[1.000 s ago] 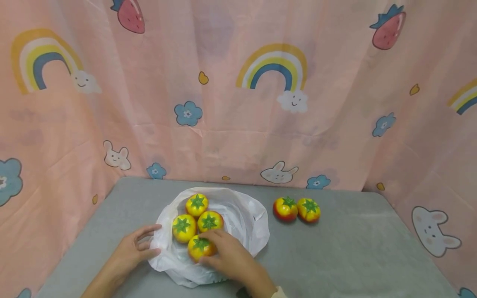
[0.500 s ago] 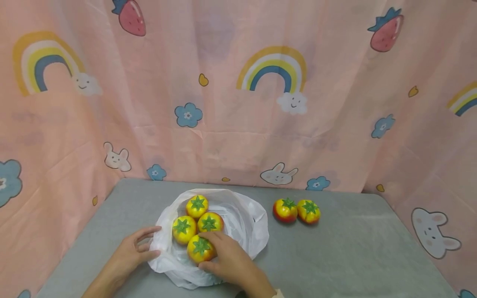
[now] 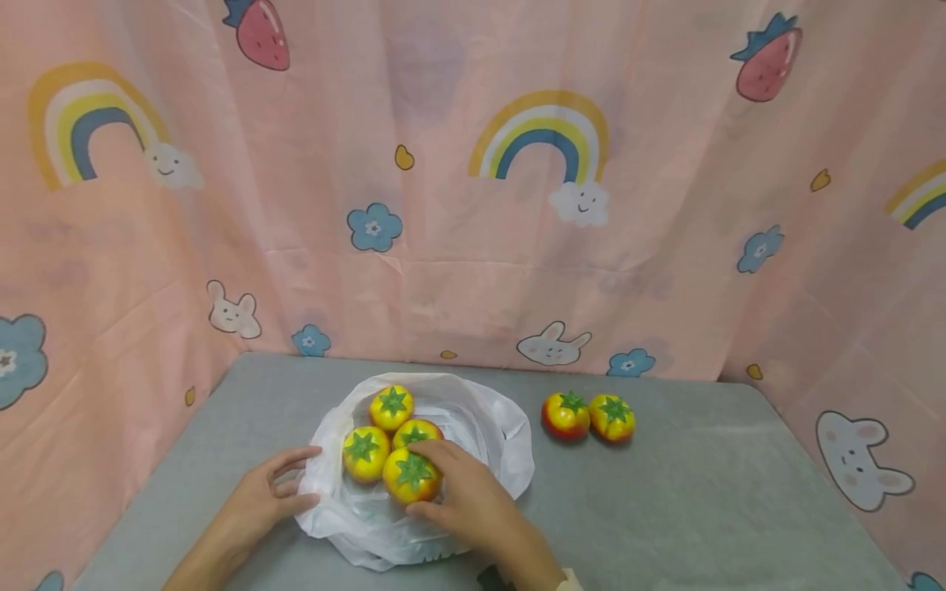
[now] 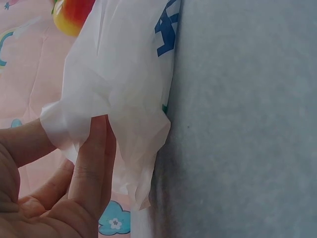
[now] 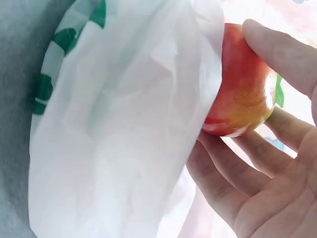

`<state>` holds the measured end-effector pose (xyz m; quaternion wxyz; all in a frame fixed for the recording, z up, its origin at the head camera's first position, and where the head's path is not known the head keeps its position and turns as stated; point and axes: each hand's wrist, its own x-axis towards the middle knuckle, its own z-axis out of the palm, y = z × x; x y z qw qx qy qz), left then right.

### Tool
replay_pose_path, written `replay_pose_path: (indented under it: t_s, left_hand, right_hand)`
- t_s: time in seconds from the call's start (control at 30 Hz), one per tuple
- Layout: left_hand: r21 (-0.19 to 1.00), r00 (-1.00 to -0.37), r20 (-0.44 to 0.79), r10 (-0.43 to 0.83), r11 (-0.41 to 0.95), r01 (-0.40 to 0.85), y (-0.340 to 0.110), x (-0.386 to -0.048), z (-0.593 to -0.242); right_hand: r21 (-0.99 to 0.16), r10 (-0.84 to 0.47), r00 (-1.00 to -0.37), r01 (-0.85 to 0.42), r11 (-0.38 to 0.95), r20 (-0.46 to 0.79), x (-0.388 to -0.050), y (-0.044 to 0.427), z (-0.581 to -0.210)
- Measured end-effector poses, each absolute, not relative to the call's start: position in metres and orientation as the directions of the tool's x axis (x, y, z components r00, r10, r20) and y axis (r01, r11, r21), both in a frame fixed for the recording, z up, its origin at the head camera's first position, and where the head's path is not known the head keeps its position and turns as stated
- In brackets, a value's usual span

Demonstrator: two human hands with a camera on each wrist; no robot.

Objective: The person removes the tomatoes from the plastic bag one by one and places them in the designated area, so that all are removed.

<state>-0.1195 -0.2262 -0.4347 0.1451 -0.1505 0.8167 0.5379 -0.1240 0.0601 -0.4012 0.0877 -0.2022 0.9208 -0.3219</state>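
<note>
A white plastic bag (image 3: 502,435) stands with its mouth spread wide on the grey table, its rim rolled outward. Inside are three glossy yellow-red tomatoes with green star-shaped tops, including a left tomato (image 3: 365,454) and a rear tomato (image 3: 391,406). My right hand (image 3: 473,501) grips another tomato (image 3: 411,476) over the bag's near part, thumb and fingers around its side; the right wrist view shows this tomato's red underside (image 5: 242,84) above the bag's edge. At the bag's left rim, my left hand (image 3: 254,497) holds the plastic between thumb and fingers.
Two more tomatoes, a left one (image 3: 566,416) and a right one (image 3: 613,419), sit side by side on the grey table (image 3: 702,492), right of the bag. Behind and at both sides hangs a pink curtain (image 3: 443,295) with printed rainbows and rabbits.
My right hand has lifted the nearest tomato slightly and moved it right and away from me, so it now partly covers the one behind. My left hand has stayed at the bag's rim.
</note>
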Motion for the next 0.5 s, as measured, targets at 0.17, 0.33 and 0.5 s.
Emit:
replay_pose_path:
  t_s: [0.17,0.33,0.5]
  left_hand:
    - [0.829,-0.910,-0.404,-0.097,0.383,-0.409,-0.226,-0.119,-0.434]
    - [0.838,-0.915,-0.395,-0.085,0.375,-0.396,-0.227,-0.119,-0.434]
    - [0.845,-0.918,-0.391,-0.075,0.366,-0.390,-0.226,-0.119,-0.434]
  right_hand:
    - [-0.638,-0.420,-0.907,-0.313,0.704,-0.018,-0.125,0.063,-0.401]
    - [-0.632,-0.415,-0.910,-0.330,0.702,0.014,-0.126,0.068,-0.400]
    - [-0.632,-0.410,-0.910,-0.353,0.690,0.062,-0.126,0.074,-0.398]
